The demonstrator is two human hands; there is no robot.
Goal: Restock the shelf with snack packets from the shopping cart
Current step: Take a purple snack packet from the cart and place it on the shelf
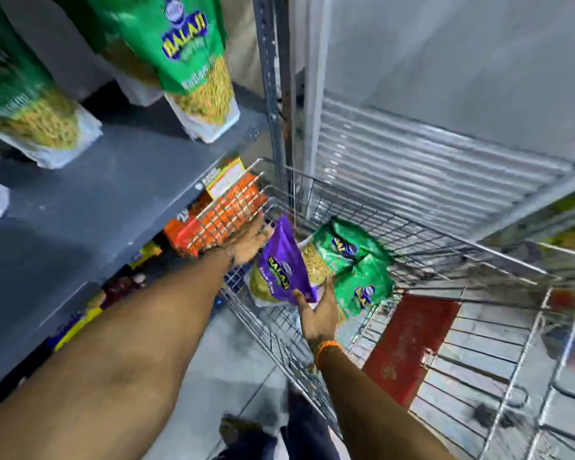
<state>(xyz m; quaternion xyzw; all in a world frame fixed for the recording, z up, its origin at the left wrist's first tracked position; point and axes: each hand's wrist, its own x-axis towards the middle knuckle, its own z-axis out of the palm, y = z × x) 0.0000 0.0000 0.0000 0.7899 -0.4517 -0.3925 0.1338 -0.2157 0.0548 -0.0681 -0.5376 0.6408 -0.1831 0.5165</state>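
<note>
Near the centre of the frame we have both hands down in the shopping cart, on either side of a purple snack packet. Our left hand presses flat, fingers spread, against the packet's upper left edge, beside the cart's wire wall. Our right hand cups the packet's lower right corner from below, thumb lying on its face, so the packet is pinched between the two hands and tilted. An orange band circles the right wrist. Just right of the purple packet, two green snack packets lie overlapping in the cart's far corner. At the upper left of the frame, the grey shelf carries two green packets standing upright, well apart from each other. Below the shelf edge, orange boxes show through the cart wire. A red panel sits at the lower right of the cart.
</note>
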